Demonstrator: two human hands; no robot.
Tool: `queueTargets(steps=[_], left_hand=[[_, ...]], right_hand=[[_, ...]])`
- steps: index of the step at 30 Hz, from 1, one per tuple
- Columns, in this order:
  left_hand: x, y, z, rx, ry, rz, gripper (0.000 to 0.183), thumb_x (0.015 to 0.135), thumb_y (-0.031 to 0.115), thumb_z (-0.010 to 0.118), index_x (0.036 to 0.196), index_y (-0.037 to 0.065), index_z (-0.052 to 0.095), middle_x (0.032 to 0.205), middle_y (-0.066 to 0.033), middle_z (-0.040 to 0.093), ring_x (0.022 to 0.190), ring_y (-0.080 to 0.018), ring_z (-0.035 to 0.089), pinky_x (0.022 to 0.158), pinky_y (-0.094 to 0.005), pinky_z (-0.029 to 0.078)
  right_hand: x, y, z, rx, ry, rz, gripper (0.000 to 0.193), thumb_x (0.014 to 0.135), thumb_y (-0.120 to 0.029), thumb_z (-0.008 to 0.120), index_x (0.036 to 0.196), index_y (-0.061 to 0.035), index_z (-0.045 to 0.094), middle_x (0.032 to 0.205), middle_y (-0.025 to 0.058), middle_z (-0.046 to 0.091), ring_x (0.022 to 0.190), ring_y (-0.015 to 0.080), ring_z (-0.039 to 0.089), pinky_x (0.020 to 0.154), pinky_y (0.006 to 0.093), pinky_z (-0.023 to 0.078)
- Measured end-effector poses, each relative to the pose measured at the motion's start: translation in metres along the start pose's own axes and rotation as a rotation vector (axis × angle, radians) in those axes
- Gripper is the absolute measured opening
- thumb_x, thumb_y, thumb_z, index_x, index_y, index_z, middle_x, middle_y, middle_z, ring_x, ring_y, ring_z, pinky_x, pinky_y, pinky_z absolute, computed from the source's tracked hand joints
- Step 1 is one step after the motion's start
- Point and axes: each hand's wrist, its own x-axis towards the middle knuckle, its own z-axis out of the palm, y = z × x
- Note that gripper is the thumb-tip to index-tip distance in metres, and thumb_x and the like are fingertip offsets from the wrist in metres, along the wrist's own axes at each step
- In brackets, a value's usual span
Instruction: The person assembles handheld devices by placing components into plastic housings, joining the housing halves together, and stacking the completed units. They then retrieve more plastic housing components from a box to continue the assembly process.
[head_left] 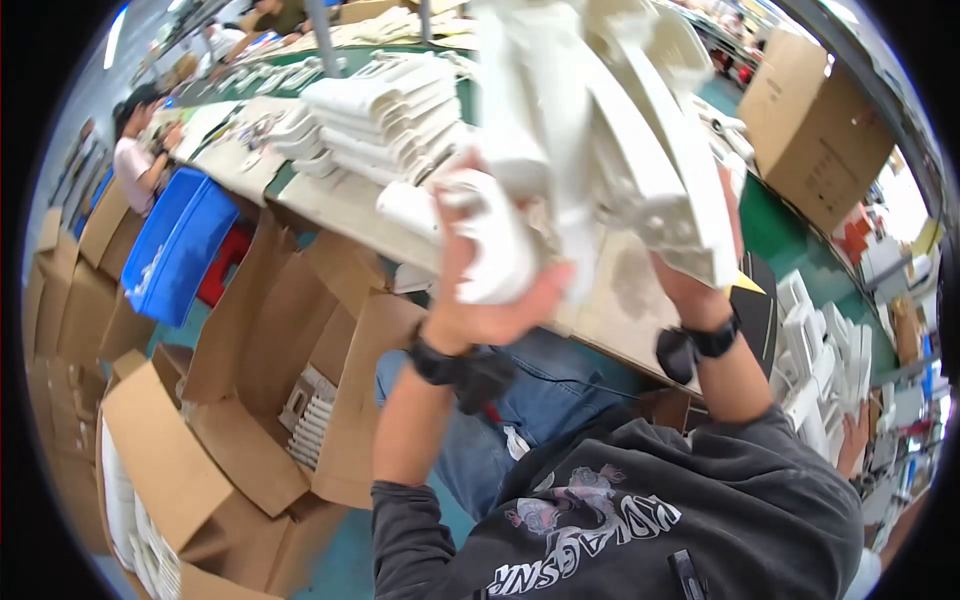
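My left hand [475, 315] is wrapped round the near end of several long white plastic housings [635, 140], raised in front of me and blurred by motion. On the other side my right hand [695, 295] presses against the same bundle, its fingers mostly hidden behind the parts. The housings lie side by side and tilt away over the table. Behind my left hand, a stack of similar white plastic parts [375, 125] rests on the workbench [335, 205]. Both wrists carry black straps with a small dark module.
Open cardboard boxes [165, 450] stand at my left, with white parts inside. Beyond them are a blue bin [165, 245] and a seated person [137, 160]. A large carton [815, 130] sits at the far right; more white parts [825, 355] are piled near my right elbow, with another person's hand [853, 438].
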Motion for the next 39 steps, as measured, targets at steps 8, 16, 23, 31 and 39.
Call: queueTargets(steps=[8, 16, 23, 31, 39], left_hand=[[0.003, -0.091, 0.127, -0.636, -0.145, -0.074, 0.092, 0.077, -0.002, 0.072, 0.152, 0.004, 0.019, 0.145, -0.0137, 0.039, 0.133, -0.0258, 0.045, 0.11, -0.0432, 0.038], [-0.008, -0.146, 0.15, -1.13, 0.157, -0.588, 0.06, 0.089, 0.012, 0.062, 0.145, -0.001, 0.04, 0.135, -0.0179, 0.056, 0.122, -0.028, 0.057, 0.101, -0.0395, 0.048], [-0.021, -0.11, 0.113, 0.429, 0.351, -0.267, 0.076, 0.087, 0.014, 0.073, 0.15, 0.0, 0.033, 0.154, -0.0257, 0.028, 0.146, -0.0392, 0.024, 0.119, -0.045, 0.023], [0.058, -0.095, 0.113, 0.695, -0.048, 0.041, 0.056, 0.089, 0.019, 0.068, 0.138, 0.0, 0.049, 0.145, -0.0248, 0.043, 0.138, -0.0427, 0.038, 0.114, -0.0524, 0.03], [0.119, -0.134, 0.147, 1.1, -0.363, -0.099, 0.084, 0.077, 0.039, 0.075, 0.142, -0.002, 0.042, 0.133, -0.0255, 0.051, 0.128, -0.0403, 0.048, 0.108, -0.0564, 0.033]], right_hand=[[-0.033, 0.002, -0.088, 0.611, 0.308, 0.384, 0.052, 0.108, -0.031, 0.04, 0.152, -0.0022, 0.039, 0.154, 0.007, 0.045, 0.138, 0.0204, 0.046, 0.114, 0.0328, 0.036], [0.008, 0.04, -0.1, 0.011, 0.06, 0.604, 0.039, 0.096, -0.022, 0.066, 0.128, 0.0009, 0.066, 0.156, 0.0093, 0.043, 0.135, 0.0163, 0.048, 0.107, 0.0264, 0.039], [-0.012, 0.069, -0.094, -0.37, -0.206, 0.531, 0.044, 0.09, -0.023, 0.072, 0.131, -0.007, 0.066, 0.157, 0.0083, 0.043, 0.139, 0.0216, 0.045, 0.113, 0.0342, 0.036], [-0.026, 0.083, -0.105, -0.653, -0.269, 0.323, 0.08, 0.086, -0.033, 0.077, 0.149, -0.0001, 0.041, 0.16, 0.0181, 0.032, 0.141, 0.0333, 0.04, 0.115, 0.0429, 0.033], [-0.026, 0.085, -0.098, -0.837, -0.271, 0.225, 0.103, 0.075, -0.024, 0.081, 0.156, 0.0, 0.02, 0.156, 0.0226, 0.031, 0.144, 0.0377, 0.033, 0.119, 0.0449, 0.027]])
